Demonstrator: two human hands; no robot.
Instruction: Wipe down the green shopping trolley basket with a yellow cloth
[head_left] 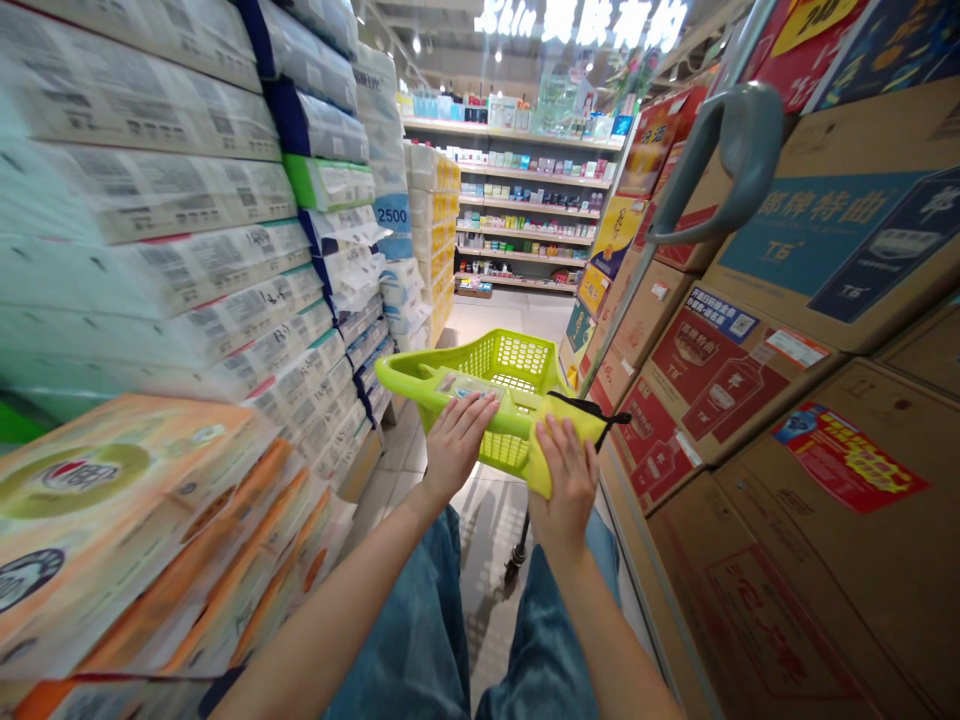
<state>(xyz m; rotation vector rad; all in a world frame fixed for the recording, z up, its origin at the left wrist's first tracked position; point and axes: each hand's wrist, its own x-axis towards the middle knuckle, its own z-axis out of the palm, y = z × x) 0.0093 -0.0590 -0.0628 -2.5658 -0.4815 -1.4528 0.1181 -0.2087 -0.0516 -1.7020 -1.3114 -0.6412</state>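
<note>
Before me stands a lime-green shopping cart (491,350) with a lattice basket. My left hand (459,440) is closed over the left part of its handle (511,424), the fingers draped across the top and the thumb hidden. On the right end, my right hand (564,475) presses a yellow cloth (541,465) with a black edging against the handle. The cloth wraps round that end, and its dark edge sticks out to the right. A clear plastic panel (472,388) lies just behind the handle. Inside the basket, only the perforated walls and floor show.
Stacked tissue packs (172,170) line the left side, with orange packs (120,500) close by. Cardboard cartons (750,380) rise on the right, near a grey hook-shaped plastic piece (739,165). Tiled floor (495,310) leads to shelves of small goods (525,195). A caster (516,562) shows below.
</note>
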